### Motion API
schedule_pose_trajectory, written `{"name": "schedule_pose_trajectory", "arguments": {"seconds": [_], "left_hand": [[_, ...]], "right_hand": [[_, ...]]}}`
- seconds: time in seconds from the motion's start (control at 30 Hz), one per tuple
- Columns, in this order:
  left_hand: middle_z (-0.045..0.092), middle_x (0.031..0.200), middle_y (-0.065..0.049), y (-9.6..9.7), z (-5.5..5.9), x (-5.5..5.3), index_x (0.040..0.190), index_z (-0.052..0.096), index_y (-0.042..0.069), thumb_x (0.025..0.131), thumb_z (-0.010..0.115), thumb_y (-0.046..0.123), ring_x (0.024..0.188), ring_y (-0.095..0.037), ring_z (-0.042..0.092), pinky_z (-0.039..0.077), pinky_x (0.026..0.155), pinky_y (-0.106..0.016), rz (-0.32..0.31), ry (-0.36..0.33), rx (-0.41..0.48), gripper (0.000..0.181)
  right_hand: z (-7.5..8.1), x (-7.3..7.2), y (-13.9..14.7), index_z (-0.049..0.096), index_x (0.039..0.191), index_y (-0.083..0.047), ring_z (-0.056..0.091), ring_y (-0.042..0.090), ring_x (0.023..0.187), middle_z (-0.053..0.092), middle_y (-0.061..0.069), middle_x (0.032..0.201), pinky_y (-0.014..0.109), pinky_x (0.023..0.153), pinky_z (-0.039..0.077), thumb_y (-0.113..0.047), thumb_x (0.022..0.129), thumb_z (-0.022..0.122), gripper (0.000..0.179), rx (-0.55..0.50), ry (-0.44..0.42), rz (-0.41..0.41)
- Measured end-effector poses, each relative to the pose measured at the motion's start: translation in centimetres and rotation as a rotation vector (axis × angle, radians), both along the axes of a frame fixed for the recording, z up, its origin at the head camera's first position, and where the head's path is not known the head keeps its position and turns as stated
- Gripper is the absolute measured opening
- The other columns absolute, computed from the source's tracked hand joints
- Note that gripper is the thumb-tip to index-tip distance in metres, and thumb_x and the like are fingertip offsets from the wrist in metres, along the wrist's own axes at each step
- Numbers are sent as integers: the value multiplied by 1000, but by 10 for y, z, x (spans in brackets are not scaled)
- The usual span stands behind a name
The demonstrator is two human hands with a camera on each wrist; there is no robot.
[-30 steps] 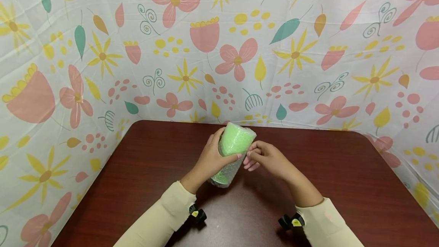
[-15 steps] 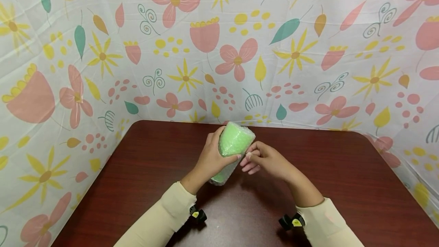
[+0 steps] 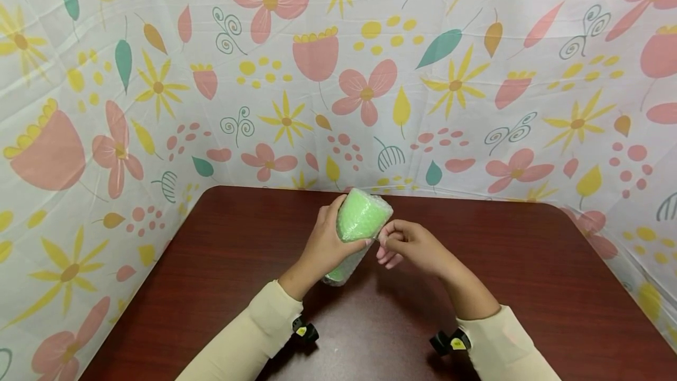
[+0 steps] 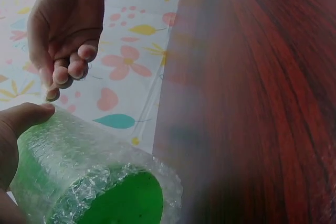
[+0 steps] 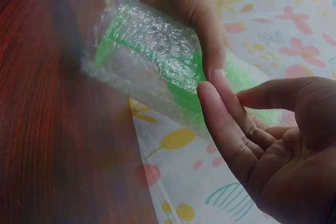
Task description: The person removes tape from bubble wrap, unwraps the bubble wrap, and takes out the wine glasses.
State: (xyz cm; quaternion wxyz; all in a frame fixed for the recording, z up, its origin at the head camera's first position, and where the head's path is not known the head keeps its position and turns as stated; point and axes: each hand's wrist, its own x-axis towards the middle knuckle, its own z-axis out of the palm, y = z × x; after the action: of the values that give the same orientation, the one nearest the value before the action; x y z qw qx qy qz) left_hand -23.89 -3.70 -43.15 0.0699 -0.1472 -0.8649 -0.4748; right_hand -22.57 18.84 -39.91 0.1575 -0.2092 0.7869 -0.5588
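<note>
A green cylindrical object in clear bubble wrap (image 3: 365, 213) is held tilted above the table. My left hand (image 3: 325, 243) grips it from the left, with the thumb lying across the wrap. At its right side is my right hand (image 3: 412, 246), thumb and forefinger brought together in a pinch by the left thumb tip. A thin clear bit of the wrapping seems to run from the bundle to that pinch; whether it is tape or wrap is unclear. The left wrist view shows the green round end (image 4: 128, 200) through the wrap. In the right wrist view, the bubble wrap (image 5: 152, 51) extends past the green part.
A dark reddish-brown wooden table (image 3: 238, 228) lies under both hands. Behind and beside it hangs a white flower-print cloth (image 3: 338, 128). A small black camera is on each wrist, one left (image 3: 305, 331) and one right (image 3: 449, 343).
The bundle has turned slightly in the left hand, its lower end rising a little. The right fingers shifted left, then drew back slightly right, closing into a tighter pinch.
</note>
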Motion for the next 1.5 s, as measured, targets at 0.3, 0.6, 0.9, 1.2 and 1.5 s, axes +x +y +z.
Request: {"name": "schedule_pose_trajectory", "arguments": {"seconds": [0.3, 0.6, 0.9, 1.2, 1.5], "left_hand": [[51, 141, -5, 1, -1, -2, 157, 26, 35, 76, 87, 44, 117, -23, 56, 51, 94, -45, -62, 13, 4, 102], [43, 149, -7, -2, -1, -2, 156, 10, 54, 83, 76, 57, 122, -27, 55, 51, 93, -50, -117, -70, 5, 98], [46, 150, -7, -3, 2, -2, 156, 7, 53, 83, 78, 51, 122, -26, 56, 52, 93, -49, -135, -57, 46, 102], [42, 154, 4, -3, 2, -3, 157, 16, 47, 79, 83, 46, 126, -21, 53, 49, 98, -47, -113, -20, 70, 103], [42, 154, 1, -2, 1, -3, 157, 16, 47, 79, 83, 48, 125, -24, 53, 49, 98, -49, -62, -26, 57, 103]], "right_hand": [[-3, -1, -1, 54, 108, 11, 72, 24, 75, 69, 20, 82, 45, 68, 61, -16, 103, 58, 27, 12, 15, -9], [-5, -2, 0, 51, 113, 17, 73, 32, 80, 70, 22, 88, 53, 74, 60, -8, 104, 49, 27, -12, 6, -38], [-3, -2, 1, 50, 114, 16, 73, 39, 87, 70, 28, 95, 49, 75, 61, -6, 104, 45, 24, -25, 19, -26], [-2, -1, 2, 42, 121, 11, 74, 38, 94, 67, 33, 110, 42, 76, 62, -10, 109, 42, 24, -35, -28, 15], [0, -1, 3, 49, 118, 12, 72, 26, 72, 69, 21, 83, 48, 67, 61, -15, 106, 52, 30, 26, 29, -53]]}}
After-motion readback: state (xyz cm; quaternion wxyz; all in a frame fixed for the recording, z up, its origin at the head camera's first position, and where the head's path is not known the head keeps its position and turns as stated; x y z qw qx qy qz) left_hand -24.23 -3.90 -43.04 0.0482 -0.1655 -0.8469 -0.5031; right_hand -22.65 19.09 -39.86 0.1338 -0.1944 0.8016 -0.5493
